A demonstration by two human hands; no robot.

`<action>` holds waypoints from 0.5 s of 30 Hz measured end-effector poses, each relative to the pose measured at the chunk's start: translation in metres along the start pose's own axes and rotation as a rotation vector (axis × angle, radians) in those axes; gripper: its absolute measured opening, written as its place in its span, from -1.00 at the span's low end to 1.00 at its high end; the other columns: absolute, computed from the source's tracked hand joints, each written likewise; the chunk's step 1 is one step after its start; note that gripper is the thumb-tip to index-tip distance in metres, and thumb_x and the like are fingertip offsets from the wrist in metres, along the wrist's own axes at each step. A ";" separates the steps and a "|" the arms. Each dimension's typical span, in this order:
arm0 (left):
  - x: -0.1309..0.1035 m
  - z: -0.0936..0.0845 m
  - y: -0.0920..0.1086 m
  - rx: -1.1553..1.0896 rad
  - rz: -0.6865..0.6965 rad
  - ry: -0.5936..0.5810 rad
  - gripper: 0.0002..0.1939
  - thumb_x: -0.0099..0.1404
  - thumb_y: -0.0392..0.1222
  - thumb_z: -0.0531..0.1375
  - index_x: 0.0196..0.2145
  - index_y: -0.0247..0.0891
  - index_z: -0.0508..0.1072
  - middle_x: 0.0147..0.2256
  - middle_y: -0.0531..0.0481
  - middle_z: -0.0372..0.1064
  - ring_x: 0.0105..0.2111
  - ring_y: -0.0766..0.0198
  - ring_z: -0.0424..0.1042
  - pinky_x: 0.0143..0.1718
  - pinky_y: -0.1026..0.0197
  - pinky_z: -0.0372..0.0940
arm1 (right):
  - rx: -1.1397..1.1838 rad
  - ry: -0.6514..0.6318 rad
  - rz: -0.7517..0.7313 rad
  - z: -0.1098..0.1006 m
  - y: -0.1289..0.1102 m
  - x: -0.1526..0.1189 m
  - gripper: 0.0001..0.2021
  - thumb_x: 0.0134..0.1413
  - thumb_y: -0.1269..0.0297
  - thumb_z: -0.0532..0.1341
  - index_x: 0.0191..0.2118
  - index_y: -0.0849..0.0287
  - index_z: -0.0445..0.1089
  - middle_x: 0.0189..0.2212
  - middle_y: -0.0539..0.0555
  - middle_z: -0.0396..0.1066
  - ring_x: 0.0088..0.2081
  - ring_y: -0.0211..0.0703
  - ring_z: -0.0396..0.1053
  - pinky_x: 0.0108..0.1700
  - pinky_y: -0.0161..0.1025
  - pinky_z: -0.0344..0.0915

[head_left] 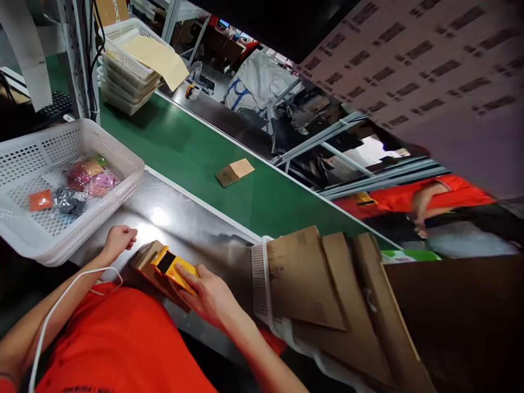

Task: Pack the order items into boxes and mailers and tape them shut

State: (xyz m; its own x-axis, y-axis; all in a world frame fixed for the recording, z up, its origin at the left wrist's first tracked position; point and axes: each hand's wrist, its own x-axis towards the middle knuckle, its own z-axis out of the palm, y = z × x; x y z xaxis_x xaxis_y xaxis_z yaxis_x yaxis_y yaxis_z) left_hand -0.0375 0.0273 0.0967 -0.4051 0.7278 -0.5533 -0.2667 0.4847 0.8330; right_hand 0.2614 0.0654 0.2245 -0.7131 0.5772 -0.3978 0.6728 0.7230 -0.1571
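Observation:
My right hand grips a yellow tape dispenser with a black part at its front end. The dispenser lies against the top of a small brown cardboard box on the metal worktop, close to my body. To the left of that box, my left hand is closed, its fingers curled in, and nothing shows in it. A white cable runs along my left forearm.
A white plastic basket at left holds several bagged items. Beyond the metal worktop runs a green conveyor belt with a small box. Stacked baskets stand at its far end. Flat cartons fill a holder at right. A co-worker's arm shows beyond.

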 end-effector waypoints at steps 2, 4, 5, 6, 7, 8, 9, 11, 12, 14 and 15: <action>-0.003 -0.007 -0.011 -0.021 0.041 0.035 -0.54 0.04 0.20 0.44 -0.49 -0.26 0.48 -0.52 -0.02 0.49 -0.58 0.31 0.39 -0.53 0.26 0.29 | -0.003 -0.074 0.005 -0.008 -0.006 0.008 -0.46 0.50 -0.01 0.19 0.48 -0.09 0.38 -0.12 0.17 0.49 -0.27 -0.09 0.47 -0.19 -0.26 0.34; -0.003 -0.012 -0.023 -0.025 0.063 0.054 -0.51 0.02 0.27 0.41 -0.48 -0.26 0.49 -0.51 -0.03 0.49 -0.57 0.31 0.40 -0.52 0.25 0.31 | -0.010 -0.116 0.007 -0.015 -0.010 0.012 -0.46 0.51 -0.02 0.18 0.49 -0.11 0.36 -0.09 0.19 0.49 -0.24 -0.07 0.48 -0.18 -0.25 0.33; -0.001 -0.013 -0.029 -0.018 0.062 0.058 -0.50 0.03 0.29 0.39 -0.48 -0.24 0.48 -0.51 -0.03 0.48 -0.57 0.31 0.39 -0.52 0.25 0.31 | -0.013 -0.132 0.008 -0.017 -0.012 0.014 -0.46 0.51 -0.01 0.18 0.49 -0.11 0.36 -0.08 0.20 0.50 -0.23 -0.06 0.48 -0.17 -0.24 0.33; 0.001 -0.012 -0.036 -0.008 0.060 0.062 -0.49 0.04 0.31 0.37 -0.49 -0.23 0.46 -0.51 -0.03 0.47 -0.58 0.31 0.38 -0.53 0.25 0.32 | -0.018 -0.144 0.010 -0.019 -0.014 0.015 -0.46 0.51 0.01 0.18 0.49 -0.12 0.35 -0.06 0.21 0.50 -0.23 -0.05 0.49 -0.16 -0.22 0.34; 0.005 -0.009 -0.042 0.006 0.057 0.065 -0.49 0.05 0.32 0.36 -0.50 -0.23 0.45 -0.51 -0.02 0.47 -0.58 0.31 0.38 -0.53 0.24 0.32 | -0.028 -0.152 0.016 -0.021 -0.016 0.017 -0.46 0.50 0.02 0.18 0.50 -0.13 0.35 -0.05 0.21 0.51 -0.23 -0.03 0.50 -0.16 -0.21 0.34; 0.008 -0.005 -0.048 0.024 0.053 0.064 -0.49 0.07 0.33 0.34 -0.50 -0.22 0.45 -0.51 -0.02 0.46 -0.58 0.31 0.37 -0.52 0.24 0.33 | -0.040 -0.160 0.024 -0.022 -0.018 0.018 -0.45 0.50 0.04 0.19 0.50 -0.13 0.35 -0.04 0.22 0.51 -0.22 -0.02 0.51 -0.16 -0.20 0.34; 0.011 0.000 -0.053 0.047 0.050 0.058 -0.49 0.10 0.33 0.32 -0.50 -0.22 0.45 -0.51 -0.01 0.45 -0.58 0.31 0.38 -0.51 0.23 0.34 | -0.055 -0.169 0.031 -0.024 -0.021 0.020 -0.45 0.49 0.05 0.19 0.50 -0.14 0.35 -0.03 0.22 0.52 -0.22 -0.01 0.52 -0.16 -0.20 0.34; 0.016 0.012 -0.064 0.110 0.050 0.029 -0.51 0.19 0.31 0.26 -0.51 -0.22 0.44 -0.52 -0.02 0.45 -0.56 0.26 0.41 -0.46 0.20 0.38 | -0.084 -0.185 0.042 -0.029 -0.025 0.024 -0.44 0.48 0.04 0.20 0.50 -0.17 0.34 -0.02 0.22 0.53 -0.21 0.01 0.54 -0.18 -0.20 0.32; 0.016 0.017 -0.069 0.154 0.054 0.013 -0.52 0.23 0.28 0.23 -0.51 -0.22 0.45 -0.51 -0.04 0.46 -0.52 0.22 0.45 -0.43 0.18 0.40 | -0.093 -0.191 0.044 -0.031 -0.027 0.026 -0.44 0.48 0.03 0.19 0.50 -0.18 0.33 -0.02 0.22 0.54 -0.21 0.01 0.55 -0.19 -0.20 0.31; 0.013 0.025 -0.076 0.268 0.083 -0.006 -0.55 0.29 0.21 0.21 -0.50 -0.23 0.49 -0.43 -0.10 0.53 -0.37 0.11 0.56 -0.28 0.13 0.46 | -0.098 -0.196 0.043 -0.035 -0.030 0.030 -0.44 0.50 -0.02 0.17 0.51 -0.19 0.32 -0.02 0.22 0.55 -0.21 0.01 0.55 -0.20 -0.20 0.29; 0.011 0.027 -0.080 0.331 0.105 -0.010 -0.58 0.32 0.16 0.20 -0.45 -0.24 0.54 -0.36 -0.13 0.57 -0.27 0.06 0.60 -0.18 0.11 0.48 | -0.095 -0.193 0.042 -0.037 -0.031 0.031 -0.44 0.51 -0.05 0.15 0.51 -0.19 0.32 -0.02 0.22 0.55 -0.21 0.01 0.56 -0.20 -0.20 0.29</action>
State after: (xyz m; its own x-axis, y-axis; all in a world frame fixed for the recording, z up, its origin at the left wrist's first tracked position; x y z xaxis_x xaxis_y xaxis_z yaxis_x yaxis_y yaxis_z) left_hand 0.0027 0.0099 0.0241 -0.4067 0.7856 -0.4662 0.0747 0.5372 0.8401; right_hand 0.2117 0.0750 0.2503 -0.6276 0.5306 -0.5697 0.6729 0.7377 -0.0541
